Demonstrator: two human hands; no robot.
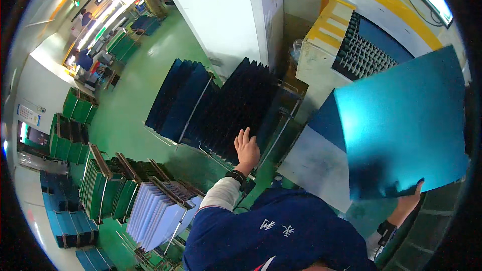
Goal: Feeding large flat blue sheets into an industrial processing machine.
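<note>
My right hand (405, 204) grips the lower edge of a large blue-green flat panel (406, 120), its thumb showing at the edge. The panel stands tilted over the worktop at the right, with a bright glare on its left side. Reaching forward, my left hand (247, 148) has its fingers apart at the near side of a wire rack (201, 103) packed with upright dark panels (241, 105). I cannot tell whether its fingertips touch them. Behind the held panel, part of another dark blue sheet (327, 120) shows on the pale worktop (316, 163).
A roller conveyor (361, 50) carries a blue panel beyond the worktop. A white column (221, 15) rises behind the rack. More racks stand at left, with green panels (100, 190) and lavender panels (155, 211). Far left, people (84, 60) sit at a lit bench.
</note>
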